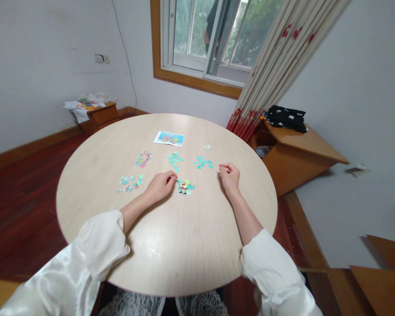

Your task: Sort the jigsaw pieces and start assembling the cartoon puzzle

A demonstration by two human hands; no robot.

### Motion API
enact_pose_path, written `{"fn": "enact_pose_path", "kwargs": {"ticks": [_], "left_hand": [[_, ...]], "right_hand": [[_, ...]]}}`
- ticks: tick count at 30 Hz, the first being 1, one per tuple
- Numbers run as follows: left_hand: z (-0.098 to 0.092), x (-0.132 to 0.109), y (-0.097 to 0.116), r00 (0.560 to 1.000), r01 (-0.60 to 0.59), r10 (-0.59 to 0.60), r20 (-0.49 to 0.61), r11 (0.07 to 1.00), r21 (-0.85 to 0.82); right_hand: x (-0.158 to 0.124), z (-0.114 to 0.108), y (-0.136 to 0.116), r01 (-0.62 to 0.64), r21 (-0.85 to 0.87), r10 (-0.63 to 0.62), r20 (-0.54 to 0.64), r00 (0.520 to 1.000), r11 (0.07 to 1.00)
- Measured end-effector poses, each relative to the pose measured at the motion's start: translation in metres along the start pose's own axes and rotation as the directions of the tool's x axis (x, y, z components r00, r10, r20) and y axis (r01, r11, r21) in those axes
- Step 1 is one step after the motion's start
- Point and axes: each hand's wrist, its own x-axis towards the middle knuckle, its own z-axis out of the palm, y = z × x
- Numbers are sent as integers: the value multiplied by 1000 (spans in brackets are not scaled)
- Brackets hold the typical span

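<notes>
A partly joined jigsaw puzzle (184, 186) with a yellow cartoon figure lies on the round table (191, 237). Just off its upper left corner, my left hand (161, 185) has its fingers pinched together; whatever is between the tips is too small to make out. Further right, my right hand (229, 176) rests with fingers curled and the index finger bent toward the left; its grip is partly hidden. Close to that hand lies a group of turquoise puzzle pieces (203, 162). Above the joined part is a group of green and turquoise pieces (174, 160).
Pink-toned pieces (143, 159) and mixed pieces (130, 183) lie on the left. A picture sheet (170, 138) and a few pale pieces (207, 146) are farther back. A wooden cabinet (296, 153) bearing dark cloth (287, 118) stands at the right, beside a curtain (266, 74).
</notes>
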Motion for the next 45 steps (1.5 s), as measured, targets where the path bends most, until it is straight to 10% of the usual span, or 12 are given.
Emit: {"fn": "enact_pose_path", "kwargs": {"ticks": [12,22,45], "left_hand": [[-3,6,-17,989,9,21,-146,980,197],[-3,59,-13,986,152,-92,-140,840,521],[-6,66,-48,978,146,-69,-195,898,414]], "right_hand": [[-18,12,-3,170,-99,-135,293,947,980],[-22,19,-1,194,-123,-139,359,923,973],[-23,19,-5,201,-147,-133,379,916,968]]}}
